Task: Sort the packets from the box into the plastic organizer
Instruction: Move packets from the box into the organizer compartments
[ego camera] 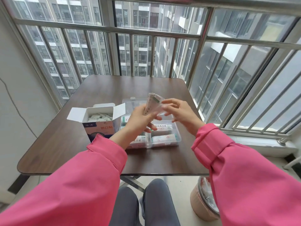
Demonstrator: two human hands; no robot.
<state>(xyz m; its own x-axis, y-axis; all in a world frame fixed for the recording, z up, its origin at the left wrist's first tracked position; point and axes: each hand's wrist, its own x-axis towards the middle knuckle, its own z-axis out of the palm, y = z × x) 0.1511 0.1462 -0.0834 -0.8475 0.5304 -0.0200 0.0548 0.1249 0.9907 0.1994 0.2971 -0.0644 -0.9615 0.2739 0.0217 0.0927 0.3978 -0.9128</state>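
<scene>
My left hand (141, 119) holds a small stack of white packets (152, 102) upright above the clear plastic organizer (176, 132). My right hand (180, 114) hovers just to the right of the stack, fingers spread and blurred, fingertips near the packets; whether it touches them is unclear. The organizer lies on the table with its lid (130, 104) open at the back and packets lying in its compartments. Left of it stands the open blue and white cardboard box (99, 126), with more white packets (100, 117) inside.
A dark brown table (65, 144) carries everything, set against a window with metal bars. A pink bin with a clear liner (203, 203) stands on the floor at the lower right. My knees show under the table's near edge.
</scene>
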